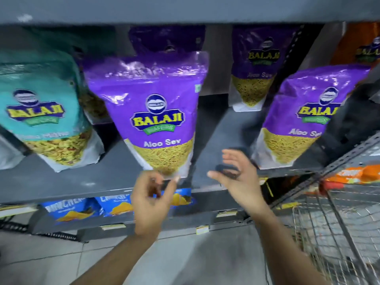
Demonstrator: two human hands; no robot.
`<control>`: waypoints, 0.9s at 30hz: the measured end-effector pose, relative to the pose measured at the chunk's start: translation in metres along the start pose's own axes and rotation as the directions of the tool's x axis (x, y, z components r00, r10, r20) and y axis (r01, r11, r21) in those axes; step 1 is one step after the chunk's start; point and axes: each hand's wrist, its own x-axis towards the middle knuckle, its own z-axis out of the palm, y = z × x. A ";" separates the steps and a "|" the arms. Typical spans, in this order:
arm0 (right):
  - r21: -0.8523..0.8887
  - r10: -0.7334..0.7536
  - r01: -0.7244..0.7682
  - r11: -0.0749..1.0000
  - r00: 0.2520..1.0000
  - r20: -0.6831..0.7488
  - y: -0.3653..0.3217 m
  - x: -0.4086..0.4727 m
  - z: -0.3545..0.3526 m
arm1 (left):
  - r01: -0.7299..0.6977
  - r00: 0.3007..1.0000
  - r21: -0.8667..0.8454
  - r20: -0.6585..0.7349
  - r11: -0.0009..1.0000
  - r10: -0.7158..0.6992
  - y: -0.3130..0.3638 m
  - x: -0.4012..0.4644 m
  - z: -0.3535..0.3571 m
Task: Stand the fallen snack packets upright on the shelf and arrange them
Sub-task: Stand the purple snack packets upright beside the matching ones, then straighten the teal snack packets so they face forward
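A purple Aloo Sev packet (156,112) stands upright at the front middle of the grey shelf (61,182). My left hand (153,199) is just below its bottom edge, fingers loosely curled and holding nothing. My right hand (239,177) is to the packet's lower right, fingers spread and empty. Another purple packet (308,118) stands at the front right, and two more purple packets (259,66) (166,40) stand further back. A teal packet (45,112) stands at the front left.
Blue chip packets (72,208) lie on the lower shelf. A wire cart (339,219) stands at the lower right with an orange packet (353,174) above it. An orange packet (368,46) sits at the far top right. The upper shelf board (185,9) overhangs.
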 end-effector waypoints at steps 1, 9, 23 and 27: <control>-0.011 0.013 -0.013 1.000 0.998 0.068 -0.001 0.004 0.018 | -0.012 0.999 0.022 -0.034 1.000 0.013 -0.002 0.006 -0.018; -0.050 0.014 0.001 0.999 0.955 0.297 -0.011 0.030 0.077 | 0.143 0.872 0.156 0.447 0.977 -0.199 -0.024 0.080 -0.061; 0.076 -0.015 0.015 0.997 1.000 0.000 -0.007 0.003 0.053 | 0.145 0.896 0.079 0.413 0.986 -0.165 -0.022 0.066 -0.042; -0.155 -0.298 0.262 0.953 0.903 -0.310 -0.024 -0.043 0.094 | 0.090 0.994 0.055 0.051 0.994 -0.093 -0.022 0.069 -0.107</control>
